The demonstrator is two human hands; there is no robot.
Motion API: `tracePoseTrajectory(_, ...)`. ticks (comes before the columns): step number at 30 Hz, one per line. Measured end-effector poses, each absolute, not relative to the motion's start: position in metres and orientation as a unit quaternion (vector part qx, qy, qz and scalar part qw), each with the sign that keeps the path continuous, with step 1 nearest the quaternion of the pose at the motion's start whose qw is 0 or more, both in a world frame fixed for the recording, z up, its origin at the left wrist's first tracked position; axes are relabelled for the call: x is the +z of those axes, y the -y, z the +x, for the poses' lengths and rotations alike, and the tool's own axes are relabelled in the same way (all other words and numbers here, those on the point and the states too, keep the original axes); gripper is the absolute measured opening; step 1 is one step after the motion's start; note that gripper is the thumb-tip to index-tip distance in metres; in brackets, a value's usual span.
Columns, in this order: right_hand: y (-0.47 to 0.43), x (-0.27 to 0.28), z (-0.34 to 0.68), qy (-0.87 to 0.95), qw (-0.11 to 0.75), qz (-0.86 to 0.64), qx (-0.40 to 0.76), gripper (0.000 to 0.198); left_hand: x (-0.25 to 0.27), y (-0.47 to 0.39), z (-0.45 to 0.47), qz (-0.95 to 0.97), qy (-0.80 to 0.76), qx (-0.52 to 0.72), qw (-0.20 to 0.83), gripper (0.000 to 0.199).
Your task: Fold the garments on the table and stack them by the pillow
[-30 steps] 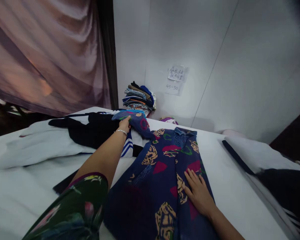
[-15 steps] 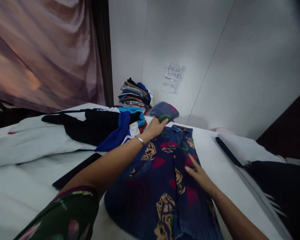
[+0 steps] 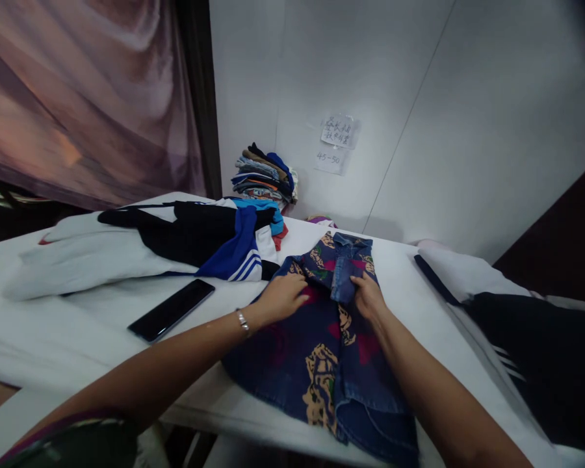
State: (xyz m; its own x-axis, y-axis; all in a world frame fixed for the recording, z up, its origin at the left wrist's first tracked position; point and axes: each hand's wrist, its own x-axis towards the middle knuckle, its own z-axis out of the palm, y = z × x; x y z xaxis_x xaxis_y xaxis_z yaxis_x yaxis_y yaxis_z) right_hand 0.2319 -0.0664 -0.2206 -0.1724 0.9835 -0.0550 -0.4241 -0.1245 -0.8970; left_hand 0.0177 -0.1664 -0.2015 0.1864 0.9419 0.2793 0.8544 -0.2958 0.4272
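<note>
A dark blue denim jacket [image 3: 292, 364] with tan, red and green patches lies front up before me, collar away from me. One sleeve is folded inward over its front, the cuff [image 3: 342, 281] near the middle. My right hand [image 3: 369, 296] pinches the cuff's right side between thumb and fingers. On the jacket's left side, my left hand [image 3: 283, 298] is closed over the folded cloth by the shoulder, its fingertips partly hidden. A silver bracelet [image 3: 242, 322] circles my left wrist.
A phone [image 3: 171, 311] lies left of the jacket on the white table [image 3: 214, 383]. Beyond it are loose black, white and blue garments [image 3: 195, 237] and a stack of folded clothes [image 3: 263, 175]. A black garment with white stripes [image 3: 531, 351] is at right. Paper notes [image 3: 330, 159] hang on the wall.
My left hand has come down from above the collar, where it held the raised sleeve end. The sleeve now lies across the front, and my right hand has gone from open to gripping the cuff.
</note>
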Motion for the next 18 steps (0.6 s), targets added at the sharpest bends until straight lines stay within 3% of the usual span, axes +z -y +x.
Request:
tracePoseTrajectory(3,0.048,-0.193,0.232,0.396,0.537,-0.33,0.668,0.027,-0.212,0.185,-0.023,0.677,-0.707,0.193,0.075,0.036)
tracePoseTrajectory(8,0.001,-0.138,0.22,0.414,0.539,-0.307,0.666,0.018,-0.23,0.203,-0.052,0.573,-0.791,0.135,0.168,0.053)
tracePoseTrajectory(18,-0.068,-0.073,0.243,0.443,0.589,-0.331,0.589,0.018,-0.171,0.189,0.021,0.68,-0.603,0.282,0.307,0.026)
